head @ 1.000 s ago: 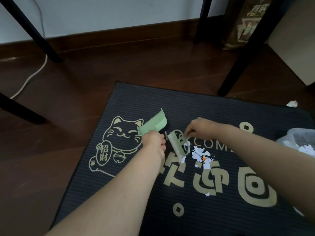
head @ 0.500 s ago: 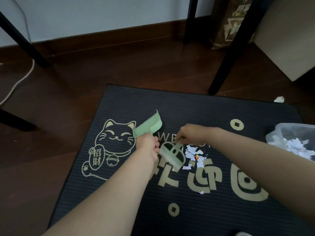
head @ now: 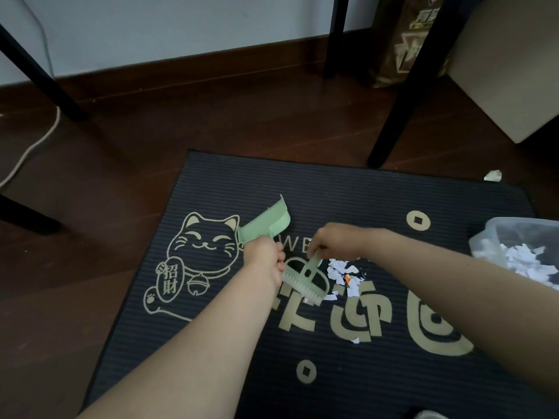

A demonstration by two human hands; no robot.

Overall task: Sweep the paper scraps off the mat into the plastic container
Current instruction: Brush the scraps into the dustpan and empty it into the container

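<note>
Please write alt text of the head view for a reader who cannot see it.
A person's right hand holds a small green brush beside paper scraps on a dark mat; the left hand holds a green dustpan. A plastic container sits at right.

Fig.: person's limbs, head view. L hand point(head: 263, 255) & R hand point(head: 335, 240) both bare. Forearms bare as far as the frame edge, i.e. skin uncovered throughout. Nails etc. too small to tell.
</note>
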